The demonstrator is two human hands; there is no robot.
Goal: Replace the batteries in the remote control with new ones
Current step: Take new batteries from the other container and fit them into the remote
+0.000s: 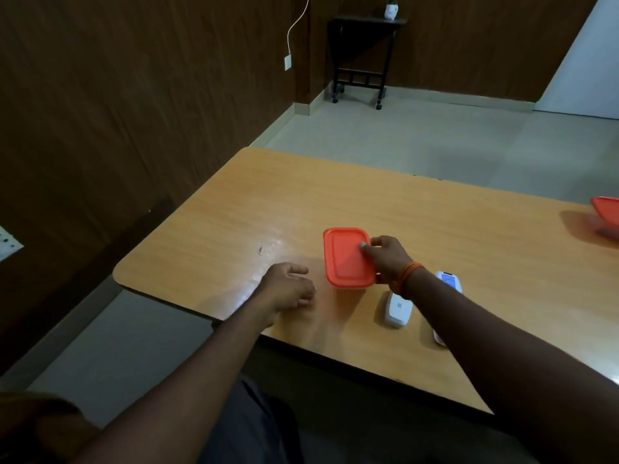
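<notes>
Label (399, 305) on white remote (395, 317) illegible; right hand (385, 259) around orange-lidded box (346, 257), left hand (289, 289) loose, empty.

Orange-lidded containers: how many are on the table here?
2. The near container sits in the middle of the table, its right edge gripped by the right hand; the far container is at the right, cut off by the frame. More may lie off-frame.

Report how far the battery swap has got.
Done: nothing visible. In hand: the right hand grips the lidded orange container; the left hand rests on the table. Left: everything on the white remote, lying untouched; no batteries show.
</notes>
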